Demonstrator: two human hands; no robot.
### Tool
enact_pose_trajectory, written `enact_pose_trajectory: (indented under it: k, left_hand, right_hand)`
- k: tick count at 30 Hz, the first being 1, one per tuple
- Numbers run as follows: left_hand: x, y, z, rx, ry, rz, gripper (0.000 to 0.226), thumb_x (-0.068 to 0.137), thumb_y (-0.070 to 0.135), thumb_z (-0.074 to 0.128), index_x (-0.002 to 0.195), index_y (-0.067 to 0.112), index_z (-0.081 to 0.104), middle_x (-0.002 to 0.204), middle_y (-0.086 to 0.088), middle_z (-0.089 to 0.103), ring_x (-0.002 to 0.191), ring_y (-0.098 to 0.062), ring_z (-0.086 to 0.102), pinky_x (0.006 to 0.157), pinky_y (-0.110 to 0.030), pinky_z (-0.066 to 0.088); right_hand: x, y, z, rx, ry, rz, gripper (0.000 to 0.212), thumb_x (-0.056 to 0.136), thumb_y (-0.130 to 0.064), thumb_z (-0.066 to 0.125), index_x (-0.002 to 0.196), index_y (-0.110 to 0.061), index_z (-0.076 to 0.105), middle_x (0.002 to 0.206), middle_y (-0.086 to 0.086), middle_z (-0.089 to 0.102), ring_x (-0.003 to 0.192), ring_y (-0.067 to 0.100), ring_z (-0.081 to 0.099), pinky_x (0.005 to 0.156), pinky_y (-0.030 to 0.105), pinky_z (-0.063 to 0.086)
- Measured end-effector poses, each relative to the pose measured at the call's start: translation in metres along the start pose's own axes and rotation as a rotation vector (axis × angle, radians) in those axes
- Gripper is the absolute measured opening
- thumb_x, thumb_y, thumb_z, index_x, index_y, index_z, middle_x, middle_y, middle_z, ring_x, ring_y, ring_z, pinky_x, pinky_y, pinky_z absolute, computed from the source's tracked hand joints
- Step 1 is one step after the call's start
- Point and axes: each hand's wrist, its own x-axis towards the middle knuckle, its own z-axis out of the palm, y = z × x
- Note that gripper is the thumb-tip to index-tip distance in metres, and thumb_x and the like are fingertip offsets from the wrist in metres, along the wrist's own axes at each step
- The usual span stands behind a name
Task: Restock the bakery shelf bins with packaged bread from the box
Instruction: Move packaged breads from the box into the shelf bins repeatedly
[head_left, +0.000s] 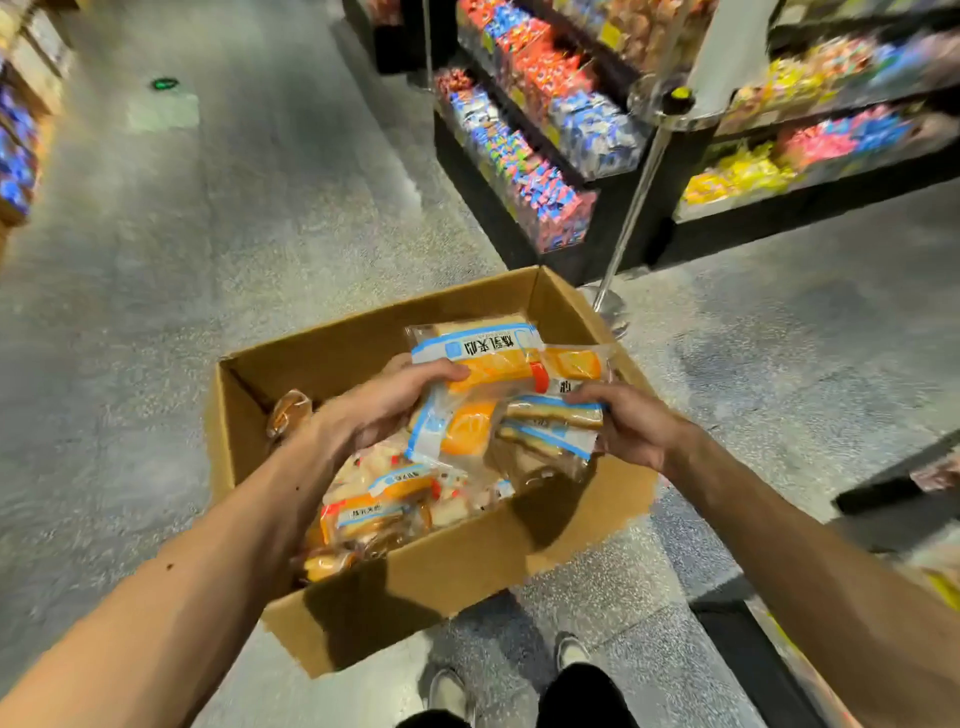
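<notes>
The fingers (441, 371) of the left hand (384, 410) curl over the top of a bundle of clear plastic bread packets (483, 395) with blue, white and orange labels. The fingers (592, 396) of the right hand (631, 426) clamp the bundle's other end, so both hands pinch one stack between them. The stack hangs just above the open brown cardboard box (441, 571), over its three o'clock half. More packets of the same kind (384, 499) lie heaped inside toward seven o'clock. The step in hand looks like the pick-up: a load is gathered and lifted clear of the box, but nothing has reached a bin yet. The next move calls for carrying the stack to the bakery bins while keeping the slippery wrappers squeezed together, since a loose one could slide out from the middle. The box stands on the grey speckled floor (208, 260), with a pair of pale shoes (452, 691) at six o'clock. A slanted chrome post (634, 197) and black shelves of bright wrapped goods (524, 156) stand at one o'clock. Those shelves are smeared by motion blur, so I cannot tell which, if any, holds the bakery bins. How many packets the stack holds is unclear, the palms hide its underside, and the box bottom is covered.
</notes>
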Motion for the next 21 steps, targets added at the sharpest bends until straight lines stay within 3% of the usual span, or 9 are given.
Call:
enact_pose_trajectory:
  k: [2,7,10,13,17,21]
  left_hand:
    - [-0.008,0.028,0.029,0.072,-0.114,0.016,0.031,0.09,0.014,0.065,0.121,0.013,0.065,0.109,-0.011,0.074,0.085,-0.021,0.074,0.068,-0.031,0.061]
    - [-0.025,0.084,0.142,0.311,-0.373,0.111,0.044,0.074,0.028,0.07,0.118,0.021,0.065,0.104,-0.005,0.076,0.085,-0.018,0.074,0.067,-0.029,0.059]
    - [-0.036,0.103,0.227,0.407,-0.505,0.193,0.047,0.075,0.028,0.07,0.122,0.022,0.065,0.105,-0.003,0.076,0.087,-0.017,0.074,0.069,-0.028,0.059]
    - [-0.052,0.108,0.322,0.475,-0.611,0.239,0.027,0.086,0.023,0.068,0.113,0.023,0.067,0.097,-0.001,0.077,0.079,-0.014,0.074,0.066,-0.027,0.06]
    - [-0.079,0.086,0.442,0.548,-0.721,0.264,0.035,0.09,0.025,0.068,0.124,0.019,0.064,0.107,-0.005,0.075,0.089,-0.018,0.073,0.071,-0.03,0.061]
    - [-0.112,0.05,0.551,0.657,-0.866,0.294,0.037,0.09,0.029,0.069,0.125,0.019,0.065,0.112,-0.002,0.074,0.103,-0.019,0.071,0.081,-0.029,0.06]
  right_hand:
    - [-0.043,-0.012,-0.008,0.055,0.062,-0.063,0.026,0.074,-0.012,0.064,0.1,-0.01,0.065,0.099,0.012,0.075,0.085,0.024,0.074,0.083,0.04,0.059]
    - [-0.155,-0.023,-0.05,0.207,0.232,-0.266,0.018,0.084,-0.007,0.048,0.091,-0.007,0.065,0.087,0.012,0.074,0.074,0.021,0.072,0.069,0.031,0.062]
    - [-0.228,-0.018,-0.086,0.293,0.38,-0.388,0.02,0.068,-0.012,0.059,0.087,-0.009,0.065,0.087,0.012,0.073,0.076,0.023,0.072,0.072,0.034,0.061]
    - [-0.305,-0.008,-0.123,0.391,0.523,-0.493,0.025,0.075,-0.017,0.052,0.086,-0.005,0.071,0.092,0.016,0.075,0.077,0.026,0.073,0.068,0.035,0.062]
    - [-0.404,0.021,-0.169,0.434,0.648,-0.588,0.055,0.094,-0.056,0.046,0.091,-0.013,0.082,0.105,0.014,0.075,0.093,0.025,0.074,0.084,0.038,0.06]
    - [-0.497,0.06,-0.21,0.472,0.707,-0.669,0.066,0.099,-0.056,0.037,0.074,-0.016,0.082,0.082,0.008,0.077,0.069,0.02,0.075,0.05,0.027,0.057]
